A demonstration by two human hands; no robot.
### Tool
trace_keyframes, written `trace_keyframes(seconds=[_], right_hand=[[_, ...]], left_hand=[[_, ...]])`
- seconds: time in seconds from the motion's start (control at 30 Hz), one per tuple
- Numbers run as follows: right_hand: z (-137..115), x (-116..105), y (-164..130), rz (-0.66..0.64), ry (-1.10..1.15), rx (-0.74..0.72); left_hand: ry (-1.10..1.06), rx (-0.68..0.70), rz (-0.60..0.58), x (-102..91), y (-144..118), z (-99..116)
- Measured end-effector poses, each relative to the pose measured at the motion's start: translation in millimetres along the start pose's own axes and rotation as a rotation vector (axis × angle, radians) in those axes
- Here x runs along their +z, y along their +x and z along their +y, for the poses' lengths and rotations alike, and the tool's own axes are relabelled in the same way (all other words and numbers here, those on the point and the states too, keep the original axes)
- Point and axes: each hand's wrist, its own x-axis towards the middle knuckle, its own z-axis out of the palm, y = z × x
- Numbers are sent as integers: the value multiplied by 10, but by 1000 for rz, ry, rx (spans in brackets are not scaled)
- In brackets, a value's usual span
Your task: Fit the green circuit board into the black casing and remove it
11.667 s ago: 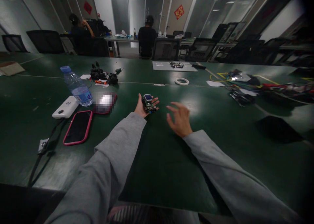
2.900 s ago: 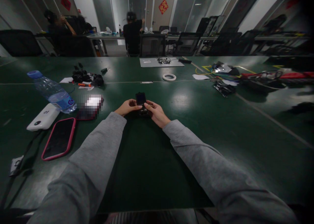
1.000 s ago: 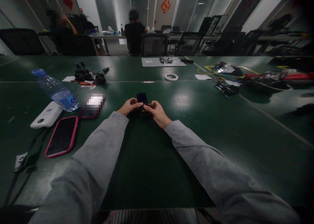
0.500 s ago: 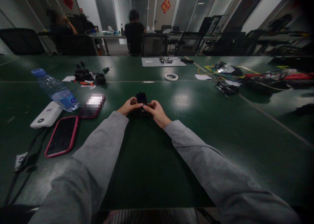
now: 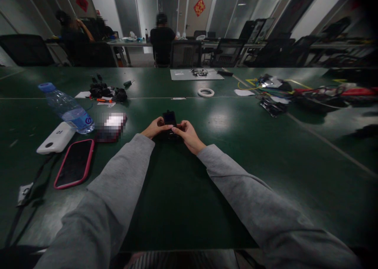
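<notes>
Just above the green table [image 5: 171,190], a small black box-like device [image 5: 169,118] with a dark, screen-like face sits between my two hands. My left hand [image 5: 155,128] grips its left side, thumb laid across the front. On the opposite side my right hand [image 5: 189,136] pinches it, its thumb tip meeting the left thumb near the lower front. A small knob or loop shows at the top of the device. Its exact kind is too dark to make out, and the fingers behind it are hidden.
To the left lie a pink-cased phone [image 5: 75,164], a white power bank [image 5: 56,138] with a cable, a tilted plastic bottle [image 5: 69,109] and black parts [image 5: 108,91]. Ahead is a tape roll [image 5: 206,92]. Wires [image 5: 270,84] clutter the right. People sit beyond.
The black device has shifted very slightly left, and its upper part looks tilted a little differently. Both hands keep their hold.
</notes>
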Motion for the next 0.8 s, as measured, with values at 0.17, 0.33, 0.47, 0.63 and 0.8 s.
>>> trace_keyframes(seconds=[0.17,0.33,0.47,0.63,0.8], right_hand=[[-4,11,-9,-9,-5,-2],[7,8,-6,0,1,-4],[7,-13,0,18,22,20],[-32,-8,11,72,108,80],[-51,-11,18,55,153,100]], left_hand=[[-18,8,3,26,-26,28],[-36,34,-19,20,-25,10],[-29,18,-43,-27,3,-21],[-43,1,-57,-33,-3,-19],[-62,13,-25,14,-33,22]])
